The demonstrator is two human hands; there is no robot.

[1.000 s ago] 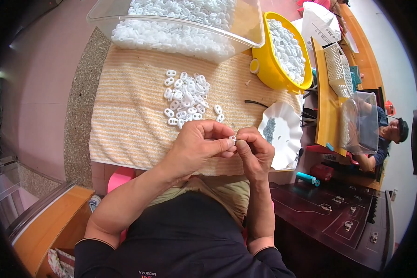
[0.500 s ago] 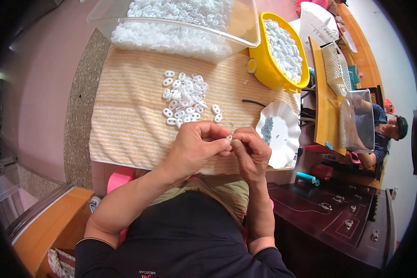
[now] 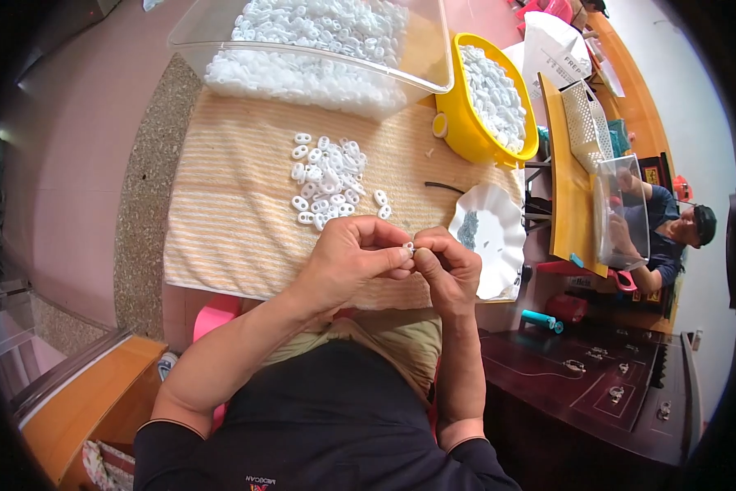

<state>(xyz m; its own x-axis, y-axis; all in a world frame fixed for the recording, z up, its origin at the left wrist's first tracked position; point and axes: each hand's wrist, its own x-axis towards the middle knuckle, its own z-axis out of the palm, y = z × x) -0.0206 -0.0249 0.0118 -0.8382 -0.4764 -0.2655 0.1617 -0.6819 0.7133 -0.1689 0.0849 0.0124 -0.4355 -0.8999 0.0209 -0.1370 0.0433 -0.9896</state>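
My left hand [image 3: 345, 260] pinches a small white plastic piece [image 3: 409, 246] between thumb and fingertips, above the towel's near edge. Against the same piece my right hand [image 3: 450, 268] has its thumb and forefinger closed; whether a tiny part sits between them is hidden. Beyond my hands lies a pile of white oval two-hole plastic pieces [image 3: 329, 178]. Two similar pieces [image 3: 382, 204] lie apart to its right. Beside my right hand stands a white wavy-rimmed plate [image 3: 505, 266] with small grey bits [image 3: 468, 227] on it.
A clear bin [image 3: 319, 86] of white pieces stands at the back, next to a yellow tub [image 3: 458, 135] of more. A black strip [image 3: 443, 186] lies on the striped towel [image 3: 229, 213]. At right, another person [image 3: 667, 225] works behind a clear box [image 3: 627, 209].
My hands stay together at the small piece, with only slight finger movement. The view has shifted a little. The other person's hands now show higher at the clear box.
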